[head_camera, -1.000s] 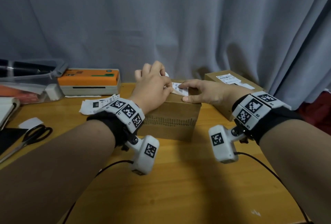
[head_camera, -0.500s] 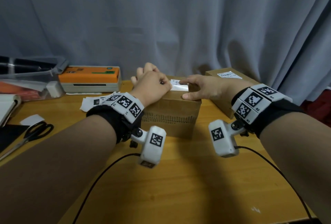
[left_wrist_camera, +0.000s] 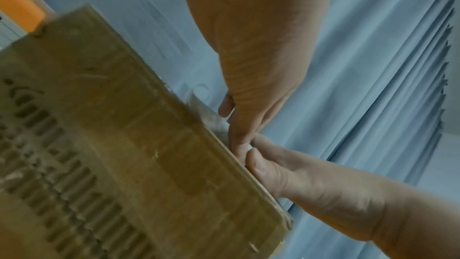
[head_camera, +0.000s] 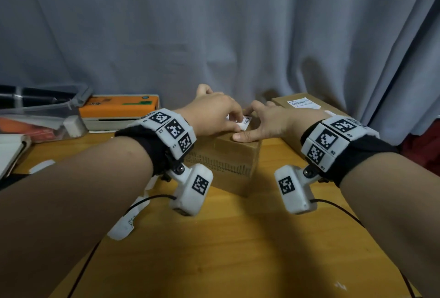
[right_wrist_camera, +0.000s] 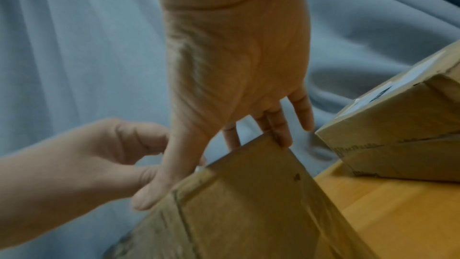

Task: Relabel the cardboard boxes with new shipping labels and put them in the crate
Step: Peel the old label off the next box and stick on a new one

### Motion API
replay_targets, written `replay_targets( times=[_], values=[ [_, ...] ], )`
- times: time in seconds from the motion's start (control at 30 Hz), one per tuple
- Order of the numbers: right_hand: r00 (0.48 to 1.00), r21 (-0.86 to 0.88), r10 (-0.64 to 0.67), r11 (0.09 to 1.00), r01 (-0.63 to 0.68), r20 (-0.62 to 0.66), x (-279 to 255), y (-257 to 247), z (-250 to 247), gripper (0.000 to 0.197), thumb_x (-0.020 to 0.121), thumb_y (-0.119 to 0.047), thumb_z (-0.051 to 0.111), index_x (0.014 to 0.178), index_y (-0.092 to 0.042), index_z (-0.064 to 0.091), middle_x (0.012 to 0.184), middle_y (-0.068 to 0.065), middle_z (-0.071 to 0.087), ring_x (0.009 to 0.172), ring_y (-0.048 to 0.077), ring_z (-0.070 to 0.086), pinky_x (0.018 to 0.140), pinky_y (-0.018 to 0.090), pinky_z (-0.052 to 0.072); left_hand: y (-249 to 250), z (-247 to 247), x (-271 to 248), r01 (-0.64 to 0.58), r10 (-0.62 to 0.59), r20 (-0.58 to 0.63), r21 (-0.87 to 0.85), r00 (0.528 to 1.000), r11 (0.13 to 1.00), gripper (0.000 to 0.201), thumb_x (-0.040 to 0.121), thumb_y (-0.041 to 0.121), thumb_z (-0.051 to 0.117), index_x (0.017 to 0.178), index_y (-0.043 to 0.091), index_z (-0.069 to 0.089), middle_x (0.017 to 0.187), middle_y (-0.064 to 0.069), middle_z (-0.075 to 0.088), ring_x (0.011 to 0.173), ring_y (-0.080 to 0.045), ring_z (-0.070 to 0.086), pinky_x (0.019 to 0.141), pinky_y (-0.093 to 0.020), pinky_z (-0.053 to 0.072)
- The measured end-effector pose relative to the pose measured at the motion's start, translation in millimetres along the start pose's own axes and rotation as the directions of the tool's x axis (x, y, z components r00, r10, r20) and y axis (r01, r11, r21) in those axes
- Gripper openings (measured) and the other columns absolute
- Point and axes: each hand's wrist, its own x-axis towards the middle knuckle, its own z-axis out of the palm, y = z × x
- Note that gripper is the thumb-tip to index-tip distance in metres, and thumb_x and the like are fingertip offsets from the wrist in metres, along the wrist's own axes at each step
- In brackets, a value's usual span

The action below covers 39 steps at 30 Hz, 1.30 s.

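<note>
Label [head_camera: 245, 122] mostly hidden under left hand [head_camera: 214, 114] on box [head_camera: 228, 162].

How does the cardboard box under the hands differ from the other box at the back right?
The near cardboard box has its label lifted, pinched by the left hand, while the right hand steadies it; the far box lies untouched, its label flat. The near box looks taller, the far box flatter. Both are brown cardboard on the wooden table.

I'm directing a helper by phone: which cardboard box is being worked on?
On the wooden table, right of the orange printer, stands the nearer box under both hands. Unlike the second box behind, it has ridged print on its front.
</note>
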Motion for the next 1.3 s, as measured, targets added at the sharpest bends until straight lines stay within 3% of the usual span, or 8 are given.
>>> replay_targets(
  times=[0.13,0.43,0.63,0.77,0.83,0.93,1.17,1.3],
  values=[
    [0.997,-0.007,0.037,0.999,-0.038,-0.063,-6,1,3,0.096,0.054,-0.081,0.059,0.131,-0.028,0.035,0.131,0.008,0.042,0.118,0.027,0.047,0.095,0.037,0.04,-4,3,-8,-0.041,0.041,-0.018,-0.029,0.999,0.999,0.019,0.088,0.046,0.057,0.086,0.03,0.066,0.082,0.019,0.06,0.086,-0.001,0.043,0.087,-0.033,0.017],
    [0.996,0.124,-0.051,0.991,0.042,0.077,-25,-4,4,0.099,0.072,-0.065,0.062,0.151,-0.029,0.014,0.156,-0.008,0.023,0.143,0.015,0.024,0.118,0.033,0.018,-5,12,-30,-0.036,0.024,-0.155,-0.071,0.988,0.997,0.019,0.091,0.042,0.052,0.086,0.026,0.062,0.076,0.015,0.056,0.083,-0.005,0.046,0.082,-0.028,0.014],
    [1.0,0.013,-0.021,1.0,0.021,-0.018,-29,-17,6,0.093,0.074,-0.071,0.054,0.149,-0.025,0.023,0.152,0.002,0.033,0.137,0.023,0.035,0.111,0.035,0.029,-16,16,-43,0.063,-0.079,-0.164,-0.099,0.983,0.993,0.018,0.094,0.039,0.047,0.089,0.026,0.059,0.082,0.016,0.058,0.086,-0.008,0.049,0.083,-0.03,0.015],
    [0.998,-0.055,-0.001,0.999,-0.003,-0.065,-24,-30,10,0.089,0.072,-0.076,0.052,0.138,-0.016,0.043,0.13,0.007,0.055,0.114,0.024,0.055,0.095,0.035,0.046,-20,18,-41,0.158,-0.194,-0.168,-0.206,0.966,0.966,0.013,0.094,0.039,0.048,0.087,0.03,0.056,0.089,0.011,0.065,0.091,-0.011,0.056,0.084,-0.03,0.016],
    [0.997,-0.014,-0.026,1.0,0.025,-0.077,-23,-31,12,0.073,0.073,-0.072,0.057,0.118,-0.015,0.054,0.099,0.004,0.066,0.085,0.019,0.063,0.07,0.027,0.052,-28,19,-40,0.209,-0.26,-0.137,-0.308,0.956,0.928,0.01,0.092,0.038,0.052,0.086,0.032,0.056,0.092,0.012,0.065,0.098,-0.011,0.057,0.09,-0.031,0.02],
    [0.994,0.023,-0.045,0.999,0.047,-0.097,-23,-29,10,0.038,0.078,-0.061,0.063,0.084,-0.025,0.05,0.062,-0.003,0.055,0.052,0.011,0.053,0.04,0.018,0.039,-38,17,-41,0.223,-0.288,-0.078,-0.456,0.954,0.862,0.009,0.088,0.039,0.059,0.08,0.035,0.058,0.091,0.015,0.063,0.102,-0.009,0.057,0.101,-0.038,0.026],
    [0.996,-0.013,-0.053,0.999,0.053,-0.073,-16,-24,1,0.068,0.075,-0.057,0.067,0.124,-0.01,0.058,0.084,0.002,0.059,0.073,0.016,0.057,0.052,0.024,0.049,-35,0,-35,0.02,-0.022,-0.042,-0.035,0.999,0.999,0.019,0.09,0.036,0.056,0.109,0.036,0.059,0.104,0.017,0.06,0.11,-0.009,0.043,0.092,-0.033,0.018],
    [0.992,-0.132,-0.075,0.989,0.062,-0.097,-13,-27,-2,0.074,0.072,-0.062,0.065,0.124,-0.01,0.058,0.123,0.007,0.052,0.107,0.025,0.056,0.092,0.038,0.049,-27,-3,-32,-0.127,0.14,-0.067,0.167,0.988,0.978,0.024,0.091,0.042,0.053,0.11,0.031,0.064,0.111,0.014,0.064,0.109,-0.011,0.045,0.093,-0.035,0.018]
  ],
)
